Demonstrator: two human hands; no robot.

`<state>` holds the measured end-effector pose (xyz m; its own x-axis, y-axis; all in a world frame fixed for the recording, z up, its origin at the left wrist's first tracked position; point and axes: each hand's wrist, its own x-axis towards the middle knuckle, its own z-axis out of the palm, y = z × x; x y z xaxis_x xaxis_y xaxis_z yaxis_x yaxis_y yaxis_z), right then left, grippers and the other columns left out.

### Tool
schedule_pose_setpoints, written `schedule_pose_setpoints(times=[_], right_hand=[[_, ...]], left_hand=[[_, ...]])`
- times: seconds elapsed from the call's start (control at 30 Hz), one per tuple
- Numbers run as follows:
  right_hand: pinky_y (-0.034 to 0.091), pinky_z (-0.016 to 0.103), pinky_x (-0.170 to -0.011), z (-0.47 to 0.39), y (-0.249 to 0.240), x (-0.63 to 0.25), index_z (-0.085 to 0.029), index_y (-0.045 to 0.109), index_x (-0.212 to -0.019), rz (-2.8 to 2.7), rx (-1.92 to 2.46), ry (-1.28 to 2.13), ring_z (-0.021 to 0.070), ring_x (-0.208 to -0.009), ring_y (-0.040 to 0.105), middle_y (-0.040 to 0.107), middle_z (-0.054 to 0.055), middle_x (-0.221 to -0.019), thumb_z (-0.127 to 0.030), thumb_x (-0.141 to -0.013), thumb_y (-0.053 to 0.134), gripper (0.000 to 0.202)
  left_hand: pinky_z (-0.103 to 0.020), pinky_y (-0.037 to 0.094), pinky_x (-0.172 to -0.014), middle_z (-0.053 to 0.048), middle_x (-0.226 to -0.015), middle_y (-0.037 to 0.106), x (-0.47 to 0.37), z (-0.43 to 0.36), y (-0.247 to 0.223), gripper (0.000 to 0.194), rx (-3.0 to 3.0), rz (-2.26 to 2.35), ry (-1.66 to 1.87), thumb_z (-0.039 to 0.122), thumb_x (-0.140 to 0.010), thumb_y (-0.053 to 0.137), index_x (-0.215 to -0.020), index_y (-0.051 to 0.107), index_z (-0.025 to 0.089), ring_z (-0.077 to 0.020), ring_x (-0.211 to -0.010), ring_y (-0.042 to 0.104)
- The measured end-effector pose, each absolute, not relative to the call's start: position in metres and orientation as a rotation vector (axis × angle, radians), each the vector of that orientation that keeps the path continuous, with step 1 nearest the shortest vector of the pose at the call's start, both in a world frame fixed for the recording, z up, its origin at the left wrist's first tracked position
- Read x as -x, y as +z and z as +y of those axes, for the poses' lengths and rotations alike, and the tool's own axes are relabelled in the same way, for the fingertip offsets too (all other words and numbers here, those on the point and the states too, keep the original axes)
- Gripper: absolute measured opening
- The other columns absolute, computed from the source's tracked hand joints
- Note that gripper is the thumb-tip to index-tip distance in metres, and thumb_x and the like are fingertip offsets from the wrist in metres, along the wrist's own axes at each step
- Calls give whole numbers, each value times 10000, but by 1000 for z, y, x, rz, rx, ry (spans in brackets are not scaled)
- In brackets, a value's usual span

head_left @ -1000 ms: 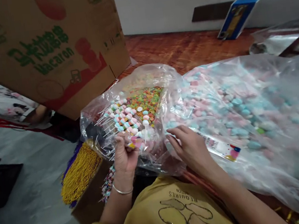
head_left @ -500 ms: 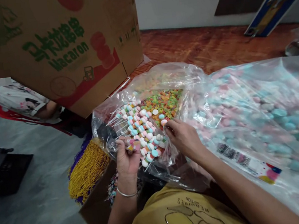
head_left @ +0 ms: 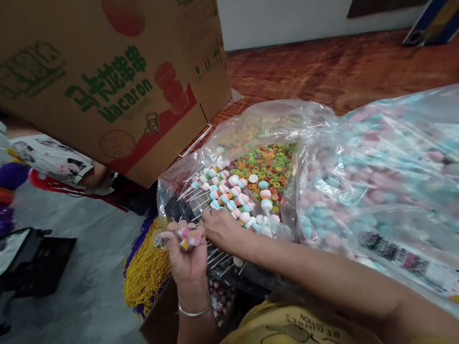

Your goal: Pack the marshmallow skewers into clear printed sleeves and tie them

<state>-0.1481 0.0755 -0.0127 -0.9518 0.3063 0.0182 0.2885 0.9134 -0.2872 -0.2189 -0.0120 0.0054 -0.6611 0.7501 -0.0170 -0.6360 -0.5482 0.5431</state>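
My left hand point(head_left: 187, 253), a silver bangle on its wrist, is closed round a small printed plastic wrapper point(head_left: 189, 237). Right beside it, my right hand point(head_left: 227, 230) reaches over the sticks with its fingers curled down; whatever they grip is hidden. Past my right hand lie rows of pastel marshmallow skewers point(head_left: 227, 192), their white sticks point(head_left: 192, 191) pointing left. They rest on a clear plastic bag point(head_left: 307, 116) of colourful ring-shaped cereal point(head_left: 268, 164). A short stack of loose marshmallows point(head_left: 265, 194) stands by the cereal.
A big clear bag of pink and blue marshmallows point(head_left: 415, 170) fills the right side. A tall Macaron carton point(head_left: 133, 145) stands at the back left, with a person in a patterned shirt point(head_left: 47, 156) behind it. Gold beaded fringe point(head_left: 147, 270) hangs left of an open carton point(head_left: 160, 322).
My right hand has moved left from the loose marshmallows to the sticks beside my left hand. My left hand still holds the wrapper. The view has shifted left.
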Motion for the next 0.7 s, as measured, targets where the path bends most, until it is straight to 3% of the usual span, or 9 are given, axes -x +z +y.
schedule_pose_setpoints(times=[0.1,0.23,0.43,0.63,0.7], right_hand=[[486,354,-727,73,-22,160,-100,681,-882,-3015,404,425,273,-923,665,689,175,-961,-109,-972,469,231],[484,337,-695,75,-27,162,-68,678,-959,-2995,478,409,258,-881,684,707,200,-962,-65,-952,460,218],[487,313,-638,75,-18,161,-95,667,-852,-2992,630,475,243,-763,714,736,158,-817,-28,-899,503,183],[503,302,-683,71,6,100,-125,607,-1123,-2856,751,527,219,-826,707,731,143,-994,-86,-947,457,235],[513,302,-721,72,8,64,-147,611,-1119,-2769,798,642,204,-841,692,727,113,-993,-105,-931,452,250]], left_hand=[[-167,405,-477,87,-580,459,224,-17,7,517,-298,667,2215,380,-685,920,-680,443,182,-50,-490,427],[-169,415,-467,87,-560,460,224,-17,7,526,-298,654,2218,358,-672,930,-654,436,178,-50,-475,434],[-172,420,-482,89,-583,494,220,-16,11,506,-273,601,2205,337,-676,931,-676,451,177,-47,-489,459],[-154,403,-486,89,-575,460,229,-29,20,502,-355,575,2254,298,-743,898,-672,414,184,-39,-481,440],[-156,401,-479,88,-572,458,230,-31,20,522,-356,579,2263,299,-727,908,-664,403,184,-40,-477,435]])
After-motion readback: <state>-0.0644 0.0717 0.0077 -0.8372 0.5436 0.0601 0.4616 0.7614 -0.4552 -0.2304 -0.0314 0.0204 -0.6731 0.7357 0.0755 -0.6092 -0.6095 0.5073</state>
